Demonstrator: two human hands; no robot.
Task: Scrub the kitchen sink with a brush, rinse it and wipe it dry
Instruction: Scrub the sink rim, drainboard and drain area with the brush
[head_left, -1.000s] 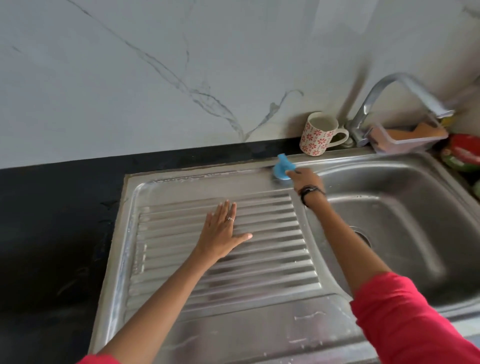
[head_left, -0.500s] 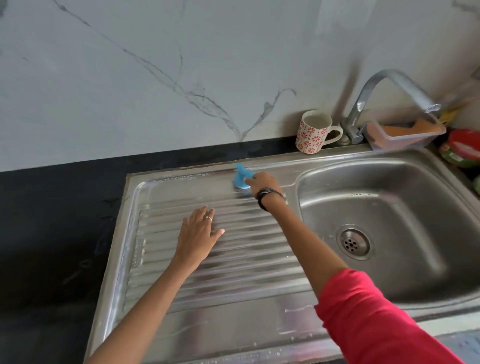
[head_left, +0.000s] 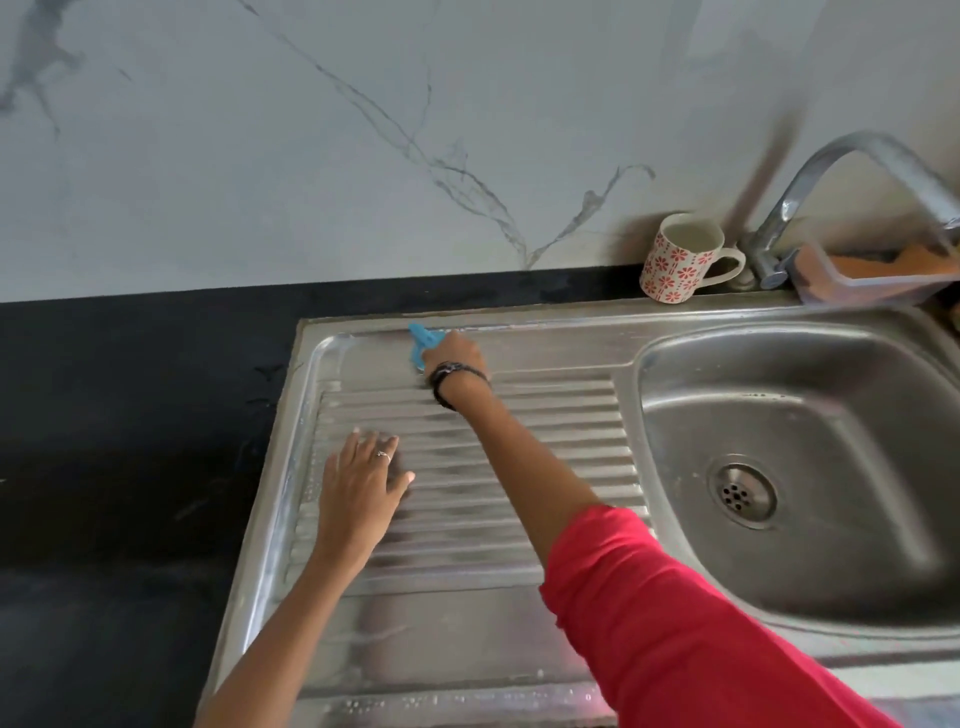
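On the drainboard: my two hands at the steel sink.
My left hand lies flat, fingers straight, on the ribs; my right hand grips the blue brush by the back rim, handle tip pointing up-left.

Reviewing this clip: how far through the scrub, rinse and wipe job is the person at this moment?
Still scrubbing. The right hand grips the blue brush on the drainboard's far flat strip near the back rim, while the left hand rests flat on the ribs. Droplets along the front edge show the steel is wet. No water runs from the tap, so rinsing looks not yet begun, and no cloth is in view for drying.
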